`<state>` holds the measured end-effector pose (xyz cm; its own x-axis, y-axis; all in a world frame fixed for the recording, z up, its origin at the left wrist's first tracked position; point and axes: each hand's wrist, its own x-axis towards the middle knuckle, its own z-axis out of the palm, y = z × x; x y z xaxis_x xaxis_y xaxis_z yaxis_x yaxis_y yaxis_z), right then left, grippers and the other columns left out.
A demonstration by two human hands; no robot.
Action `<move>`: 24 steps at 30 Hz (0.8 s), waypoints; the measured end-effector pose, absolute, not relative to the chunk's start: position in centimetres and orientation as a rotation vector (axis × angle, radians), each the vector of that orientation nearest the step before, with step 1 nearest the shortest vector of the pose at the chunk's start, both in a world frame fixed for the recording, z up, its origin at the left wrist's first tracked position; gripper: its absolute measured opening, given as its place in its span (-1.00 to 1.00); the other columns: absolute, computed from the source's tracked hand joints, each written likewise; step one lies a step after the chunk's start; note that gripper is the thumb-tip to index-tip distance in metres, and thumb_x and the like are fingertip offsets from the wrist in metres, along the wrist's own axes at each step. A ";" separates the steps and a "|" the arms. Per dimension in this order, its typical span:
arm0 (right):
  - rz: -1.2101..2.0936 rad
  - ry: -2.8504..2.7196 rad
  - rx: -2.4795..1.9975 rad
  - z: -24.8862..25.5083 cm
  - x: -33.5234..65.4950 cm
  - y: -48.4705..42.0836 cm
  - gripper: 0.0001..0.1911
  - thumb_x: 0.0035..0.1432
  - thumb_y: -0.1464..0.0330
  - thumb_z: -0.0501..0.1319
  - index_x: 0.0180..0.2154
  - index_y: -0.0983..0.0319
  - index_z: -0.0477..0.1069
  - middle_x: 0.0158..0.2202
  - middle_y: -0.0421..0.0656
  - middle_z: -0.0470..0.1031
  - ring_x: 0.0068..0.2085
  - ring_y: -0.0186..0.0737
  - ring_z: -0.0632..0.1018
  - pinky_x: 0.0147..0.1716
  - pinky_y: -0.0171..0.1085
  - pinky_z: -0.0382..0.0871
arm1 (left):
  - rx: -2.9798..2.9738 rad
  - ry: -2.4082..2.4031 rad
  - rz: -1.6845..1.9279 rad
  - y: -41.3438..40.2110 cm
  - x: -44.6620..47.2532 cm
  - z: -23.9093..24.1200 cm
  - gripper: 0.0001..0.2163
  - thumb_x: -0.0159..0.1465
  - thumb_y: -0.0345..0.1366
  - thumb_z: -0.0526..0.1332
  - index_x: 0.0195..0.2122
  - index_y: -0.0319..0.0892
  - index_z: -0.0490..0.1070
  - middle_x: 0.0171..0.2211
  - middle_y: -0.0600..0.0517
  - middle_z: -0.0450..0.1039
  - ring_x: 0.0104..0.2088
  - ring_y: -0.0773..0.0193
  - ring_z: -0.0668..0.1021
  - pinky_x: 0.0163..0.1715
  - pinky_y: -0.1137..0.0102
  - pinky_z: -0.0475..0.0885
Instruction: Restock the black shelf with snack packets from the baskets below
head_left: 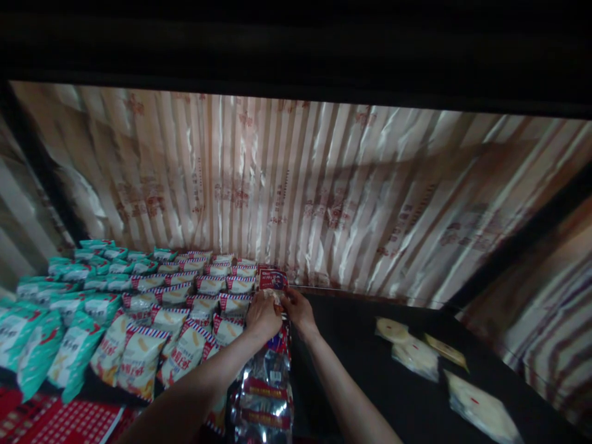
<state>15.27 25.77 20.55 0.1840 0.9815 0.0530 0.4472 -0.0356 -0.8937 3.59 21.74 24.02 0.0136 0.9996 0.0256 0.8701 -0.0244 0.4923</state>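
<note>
Both my hands reach deep into a dark shelf. My left hand (263, 316) and my right hand (298, 310) are closed side by side on a red and blue snack packet (272, 280) standing at the back of the shelf. Beneath my wrists lies a row of shiny packets (266, 388) running toward me. Directly left of my left hand stand rows of red, white and blue striped snack bags (194, 308).
Teal snack bags (55, 320) fill the far left. Pale flat packets (416, 351) lie loose on the dark shelf board (361, 345) to the right. Striped wrapping paper (277, 191) lines the back wall. A red checked surface (60, 422) shows at lower left.
</note>
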 end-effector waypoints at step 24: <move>0.592 -1.632 -1.781 20.3 14.0 27.3 -0.64 0.10 0.37 0.09 -0.06 0.26 0.44 -0.12 -0.02 0.53 -0.11 -0.15 0.53 -0.15 -0.30 0.33 | 2.141 1.734 0.538 29.1 3.6 21.5 -0.60 0.22 -0.42 -0.05 0.07 -0.32 0.30 0.11 -0.15 0.31 0.19 0.22 0.24 0.23 0.36 0.00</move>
<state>14.05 27.28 20.28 0.1261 0.9876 0.0935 0.6977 -0.0213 -0.7161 3.62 29.13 21.50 0.1863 0.9791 0.0814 0.8533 -0.2023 0.4805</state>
